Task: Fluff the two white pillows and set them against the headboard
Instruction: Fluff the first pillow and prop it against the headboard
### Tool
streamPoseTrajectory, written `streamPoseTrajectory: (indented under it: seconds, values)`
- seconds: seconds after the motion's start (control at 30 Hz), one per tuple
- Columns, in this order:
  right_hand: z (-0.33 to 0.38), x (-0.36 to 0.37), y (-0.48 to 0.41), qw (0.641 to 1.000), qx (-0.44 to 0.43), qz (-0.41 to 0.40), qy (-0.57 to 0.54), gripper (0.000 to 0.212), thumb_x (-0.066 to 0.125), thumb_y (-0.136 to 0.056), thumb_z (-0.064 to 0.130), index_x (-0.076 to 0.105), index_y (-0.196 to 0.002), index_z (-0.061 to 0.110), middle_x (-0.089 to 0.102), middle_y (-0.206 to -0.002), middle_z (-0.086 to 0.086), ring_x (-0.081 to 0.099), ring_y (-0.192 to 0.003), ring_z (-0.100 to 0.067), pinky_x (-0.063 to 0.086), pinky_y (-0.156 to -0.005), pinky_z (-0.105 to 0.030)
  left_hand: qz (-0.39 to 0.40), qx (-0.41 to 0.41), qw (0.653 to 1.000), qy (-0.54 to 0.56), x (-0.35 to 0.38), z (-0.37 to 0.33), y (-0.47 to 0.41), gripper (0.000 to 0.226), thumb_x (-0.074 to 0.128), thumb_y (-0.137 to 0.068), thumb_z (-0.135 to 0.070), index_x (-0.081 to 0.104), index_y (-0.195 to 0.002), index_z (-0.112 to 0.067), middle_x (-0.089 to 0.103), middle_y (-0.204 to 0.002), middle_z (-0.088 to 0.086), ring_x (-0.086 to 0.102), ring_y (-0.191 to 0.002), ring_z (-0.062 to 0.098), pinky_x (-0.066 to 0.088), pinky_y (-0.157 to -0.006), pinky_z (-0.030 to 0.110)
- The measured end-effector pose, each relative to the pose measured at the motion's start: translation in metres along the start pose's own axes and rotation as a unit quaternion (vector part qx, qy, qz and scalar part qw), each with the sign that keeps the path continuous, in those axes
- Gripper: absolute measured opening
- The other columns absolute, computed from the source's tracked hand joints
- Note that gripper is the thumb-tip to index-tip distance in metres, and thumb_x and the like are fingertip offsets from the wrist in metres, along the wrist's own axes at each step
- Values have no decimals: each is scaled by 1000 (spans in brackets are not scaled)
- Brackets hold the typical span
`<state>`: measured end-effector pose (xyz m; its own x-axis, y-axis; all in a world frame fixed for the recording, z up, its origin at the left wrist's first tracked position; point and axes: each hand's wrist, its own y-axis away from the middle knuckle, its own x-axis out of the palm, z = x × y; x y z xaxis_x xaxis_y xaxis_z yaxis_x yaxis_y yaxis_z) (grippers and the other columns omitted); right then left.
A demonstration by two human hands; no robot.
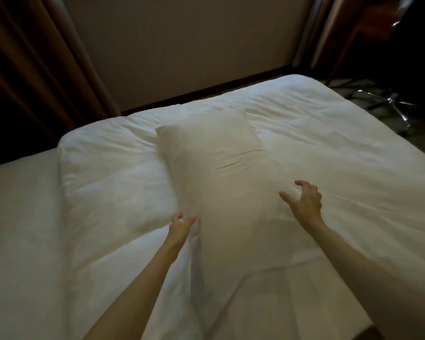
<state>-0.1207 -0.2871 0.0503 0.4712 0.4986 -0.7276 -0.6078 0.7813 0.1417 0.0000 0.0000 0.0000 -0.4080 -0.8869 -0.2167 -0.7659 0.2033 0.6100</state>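
Note:
One white pillow (221, 173) lies lengthwise in the middle of the bed, on top of a rumpled white duvet (113, 168). My left hand (180, 225) is at the pillow's near left edge, fingers spread and touching the fabric. My right hand (303, 201) hovers at the pillow's right side with curled, parted fingers, holding nothing. I see no second pillow as a separate thing. No headboard shows in this view.
The white bed (353, 148) fills most of the view. A beige wall (182, 50) runs behind it, a brown curtain (30, 69) hangs at the left. At the far right stands a chair with a chrome star base (388, 104).

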Motion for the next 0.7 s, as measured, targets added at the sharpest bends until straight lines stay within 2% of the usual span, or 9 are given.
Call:
streamPoseTrajectory:
  seconds: [0.13,0.23,0.33,0.47,0.53,0.6,0.67,0.7]
  values:
    - [-24,5,-15,993,103,65,-11,73,62,-80,54,37,-140,20,40,-147,-13,36,-134,-36,25,-108,-50,39,-54,998,17,14,-5,-18,86,53,-86,-56,12,-150,-17,27,-155,7,35,-135,30,38,-98,45]
    - [-38,19,-30,988,112,103,-8,76,57,-80,60,32,-143,26,37,-151,-8,35,-136,-34,22,-110,-50,48,-94,994,17,27,-12,-36,95,51,-79,-68,7,-151,-26,24,-156,3,33,-137,30,38,-97,49]
    - [-40,27,-41,987,121,108,-15,79,56,-78,63,33,-144,25,39,-151,-6,35,-137,-33,21,-110,-53,40,-129,990,35,32,-11,-48,102,50,-72,-76,4,-151,-30,25,-156,2,33,-137,31,32,-106,53]
    - [-44,31,-54,977,152,132,-76,82,53,-74,69,45,-136,17,52,-139,-14,47,-128,-34,31,-110,-48,33,-154,983,95,43,-6,-59,117,59,-66,-75,-6,-150,-26,26,-155,2,36,-135,29,34,-110,49]
    - [-43,34,-56,970,162,144,-112,73,55,-75,65,52,-129,16,59,-130,-15,54,-118,-32,41,-102,-40,32,-156,981,113,48,-7,-65,122,62,-66,-73,-10,-150,-22,25,-156,3,36,-136,29,34,-110,48]
    - [-40,36,-58,969,138,150,-139,52,56,-78,58,63,-111,19,65,-118,-12,61,-105,-30,47,-95,-41,19,-150,980,127,50,-8,-70,121,64,-64,-71,-1,-151,-17,30,-154,7,40,-133,30,37,-109,48]
    - [-33,35,-59,967,116,158,-163,31,58,-81,51,63,-96,24,66,-111,-8,62,-97,-26,48,-90,-39,18,-135,980,143,50,-11,-72,115,67,-57,-72,27,-147,-12,50,-141,10,52,-122,30,44,-103,47]
    - [-30,35,-59,965,108,160,-175,27,59,-82,49,61,-96,26,65,-110,-7,61,-97,-24,48,-89,-38,26,-125,981,148,50,-14,-71,109,67,-52,-74,43,-139,-12,60,-129,10,59,-112,29,48,-97,45]
